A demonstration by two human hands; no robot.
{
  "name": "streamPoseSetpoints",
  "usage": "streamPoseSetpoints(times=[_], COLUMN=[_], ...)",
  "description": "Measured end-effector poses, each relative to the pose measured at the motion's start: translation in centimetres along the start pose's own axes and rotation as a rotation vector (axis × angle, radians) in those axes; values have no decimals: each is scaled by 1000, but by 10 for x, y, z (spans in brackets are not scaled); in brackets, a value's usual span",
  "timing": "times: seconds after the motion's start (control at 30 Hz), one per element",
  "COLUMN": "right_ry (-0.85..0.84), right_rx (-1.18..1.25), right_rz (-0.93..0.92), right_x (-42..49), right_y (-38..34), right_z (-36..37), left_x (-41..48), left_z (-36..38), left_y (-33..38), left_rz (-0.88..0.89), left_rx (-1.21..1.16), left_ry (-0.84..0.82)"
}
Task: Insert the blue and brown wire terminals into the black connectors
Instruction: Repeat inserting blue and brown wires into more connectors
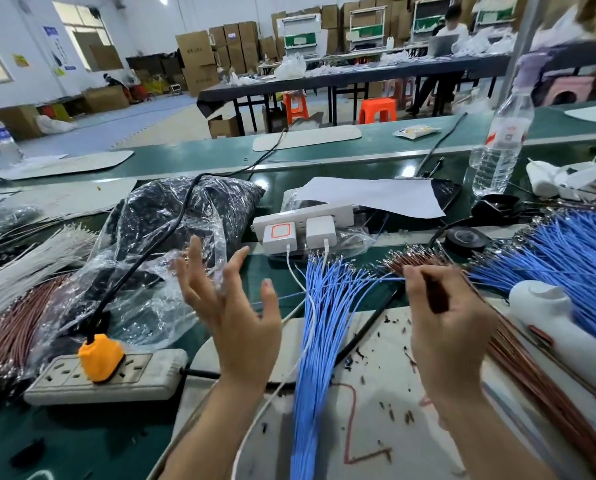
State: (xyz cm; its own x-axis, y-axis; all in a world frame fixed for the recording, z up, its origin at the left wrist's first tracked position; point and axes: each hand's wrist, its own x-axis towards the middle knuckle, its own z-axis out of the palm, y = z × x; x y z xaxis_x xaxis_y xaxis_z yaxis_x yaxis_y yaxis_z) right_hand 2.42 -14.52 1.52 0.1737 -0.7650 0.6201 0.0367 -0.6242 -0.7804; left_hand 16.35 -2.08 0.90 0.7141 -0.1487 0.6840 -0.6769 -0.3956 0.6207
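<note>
A worker's left grip [234, 306], a bare hand, is raised above the green worktop [82, 438] with fingers spread and released, holding nothing. The right grip [449, 327] is clenched on what looks like a single brown wire [436, 294], which is blurred. Whether it also pinches a blue strand reaching toward its fingertips cannot be told. The task's stock lies all around. A fan of blue wires [317, 323] runs up the middle between the two hands, and a sheaf of brown wires [532, 375] sits under and beyond the right hand, its metal terminals [414, 256] pointing away. A clear bag [172, 216] behind the left hand holds dark parts, seemingly the black connectors. No connector is in hand, so insertion appears not yet begun. The risks start with the reach into the bag, where the crinkled plastic and the black cable [172, 223] draped over it could snag the fingers and spill parts. Lifting the held wire may drag out neighbouring wires and tangle the fan. A fine terminal pushed in askew could bend or seat only partway.
</note>
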Motion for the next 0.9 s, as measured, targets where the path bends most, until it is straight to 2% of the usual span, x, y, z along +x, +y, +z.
streamPoseSetpoints(times=[0.07,0.1,0.17,0.27,0.43,0.53,0.9], right_ry=[-56,-84,-117,-128,-180,-170,-189], right_rx=[-102,-99,-60,-5,79,53,42], right_rz=[-241,-281,-282,-258,-232,-245,-254], right_x=[-11,-17,-27,-37,-41,-40,-38], right_y=[-4,-8,-13,-18,-22,-22,-17], right_z=[6,11,18,22,24,23,22], left_x=[-9,-13,-21,-27,-25,-28,-28], left_z=[1,3,5,6,6,6,7], left_y=[12,17,24,22,18,18,16], left_rz=[265,360,424,323,241,122,169], left_rx=[-58,-96,-213,-430,-542,-611,-615], left_ry=[-103,-188,-355,-481,-480,-497,-445])
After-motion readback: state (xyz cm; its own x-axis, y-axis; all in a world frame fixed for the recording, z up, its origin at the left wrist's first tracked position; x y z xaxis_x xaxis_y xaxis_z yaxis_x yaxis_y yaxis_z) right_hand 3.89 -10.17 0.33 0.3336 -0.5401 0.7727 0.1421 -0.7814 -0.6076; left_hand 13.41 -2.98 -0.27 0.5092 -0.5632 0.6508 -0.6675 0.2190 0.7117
